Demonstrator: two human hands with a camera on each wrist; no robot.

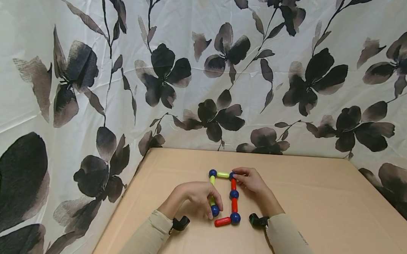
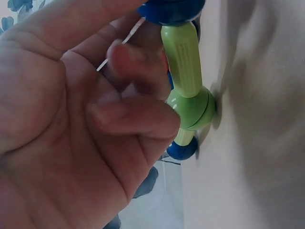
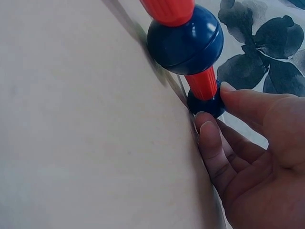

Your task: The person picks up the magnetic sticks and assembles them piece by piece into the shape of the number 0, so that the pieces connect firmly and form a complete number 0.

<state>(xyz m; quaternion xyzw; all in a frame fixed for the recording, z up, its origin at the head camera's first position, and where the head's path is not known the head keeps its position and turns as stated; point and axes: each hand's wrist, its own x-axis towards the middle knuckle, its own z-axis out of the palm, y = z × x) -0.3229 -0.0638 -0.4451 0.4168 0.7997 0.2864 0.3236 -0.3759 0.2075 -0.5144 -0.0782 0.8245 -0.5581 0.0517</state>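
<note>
A chain of magnetic-style rods and balls lies on the table. My left hand (image 1: pixel 200 195) grips the blue ball (image 1: pixel 215 211) at the near left end, fingers curled over it. From that ball, in the left wrist view, a yellow-green rod (image 2: pixel 183 59) runs to a green ball (image 2: pixel 202 112), which the hand hides in the head view. At the far right corner, my right hand (image 1: pixel 252 180) pinches a blue ball (image 3: pixel 209 105) between thumb and fingers. Red rods (image 1: pixel 234 205) and blue balls form the right side. The last red rod (image 1: pixel 223 222) angles left from the near blue ball (image 1: pixel 235 218).
A tan tabletop (image 1: pixel 322 208) lies under the chain and both forearms. Behind it hangs a white cloth (image 1: pixel 205 85) with dark flowers. Black wrist cameras (image 1: pixel 258 220) are strapped at both sleeves. The far left corner holds another blue ball (image 1: pixel 213 173).
</note>
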